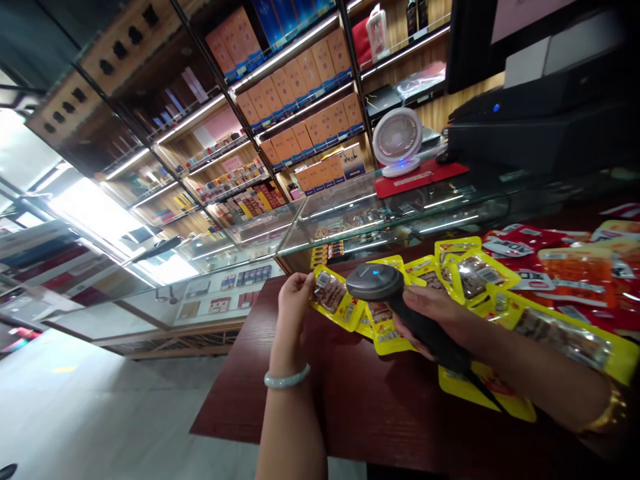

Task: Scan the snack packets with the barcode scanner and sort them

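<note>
My left hand (296, 297) pinches the upper left corner of a yellow snack packet (334, 299), whose barcode label faces up. In my right hand (440, 317) is a dark barcode scanner (376, 283), gripped by its handle, with a small blue light on its head. The scanner head hangs just right of the pinched packet and hides part of the packets behind it. More yellow snack packets (477, 275) with clear windows lie overlapping under and around my right hand and forearm.
Red and orange packets (575, 267) are piled at the right of the dark red-brown table (370, 400). Beyond stand a glass display counter (345, 213), a white fan (399, 137) on a red mat (425, 179) and a black machine (540, 127). Stocked shelves (300, 87) line the wall.
</note>
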A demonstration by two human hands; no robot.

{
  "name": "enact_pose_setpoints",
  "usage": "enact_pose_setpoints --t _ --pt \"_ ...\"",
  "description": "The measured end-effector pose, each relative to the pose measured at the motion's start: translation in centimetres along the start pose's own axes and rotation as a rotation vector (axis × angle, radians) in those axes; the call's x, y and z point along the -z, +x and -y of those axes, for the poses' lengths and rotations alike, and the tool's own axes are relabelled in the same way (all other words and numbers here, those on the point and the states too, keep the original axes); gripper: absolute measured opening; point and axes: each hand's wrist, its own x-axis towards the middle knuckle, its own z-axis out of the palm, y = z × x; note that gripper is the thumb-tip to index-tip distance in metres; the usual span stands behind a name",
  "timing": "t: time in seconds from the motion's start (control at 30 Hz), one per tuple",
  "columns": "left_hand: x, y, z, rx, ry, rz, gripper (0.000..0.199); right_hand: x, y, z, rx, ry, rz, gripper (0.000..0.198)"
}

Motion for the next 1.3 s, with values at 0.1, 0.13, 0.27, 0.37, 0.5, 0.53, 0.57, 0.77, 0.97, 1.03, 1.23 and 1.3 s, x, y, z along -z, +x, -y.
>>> enact_pose_setpoints --t 0.1,0.13,0.27,0.37,0.5,0.53,0.57,0.77,0.97,1.03,1.23,1.3 --pt "-1.8 -0.7 -0.3 -0.057 -0.004 0.082 0.031 0.2 0.1 -0.2 -0.005 -0.02 -0.022 0.042" --pt "-2.2 -0.8 -0.3 -0.068 0.002 0.105 0.03 0.3 0.2 -0.3 -0.006 -0.029 -0.025 0.042" --pt "-2.8 -1.1 -0.2 -0.083 0.057 0.133 0.025 0.6 0.2 -0.5 0.016 -0.054 -0.014 0.041" --pt "-2.7 -1.1 -0.2 -0.059 0.036 0.129 0.028 0.7 0.2 -0.4 0.03 -0.047 -0.006 0.038" --pt "-3.1 -1.9 -1.0 0.005 -0.184 0.176 0.034 0.6 -0.1 0.0 0.054 -0.015 -0.008 0.037" --pt "-3.3 -2.2 -1.3 0.03 -0.275 0.243 0.037 0.6 -0.1 0.1 0.06 -0.005 -0.009 0.037" --pt "-3.6 -2.5 -1.6 0.057 -0.362 0.326 0.041 0.6 -0.2 0.2 0.062 0.004 -0.011 0.036" --pt "-4.5 -2.5 -0.9 -0.061 -0.088 0.315 0.041 0.5 -0.5 0.5 0.067 0.0 -0.049 0.035" --pt "-6.1 -1.6 2.0 -0.184 0.501 0.319 0.033 0.6 -0.5 0.6 0.061 -0.024 -0.063 0.034" --pt "-7.1 -1.6 2.4 -0.185 0.458 0.348 0.029 0.6 -0.4 0.5 0.059 -0.021 -0.058 0.033" --pt "-7.8 -1.7 2.2 -0.264 0.321 0.247 0.015 0.8 -0.1 0.1 0.063 -0.019 -0.046 0.035" --pt "-7.7 -1.9 2.2 -0.243 0.307 0.268 0.02 0.8 0.0 0.1 0.067 -0.002 -0.039 0.034"
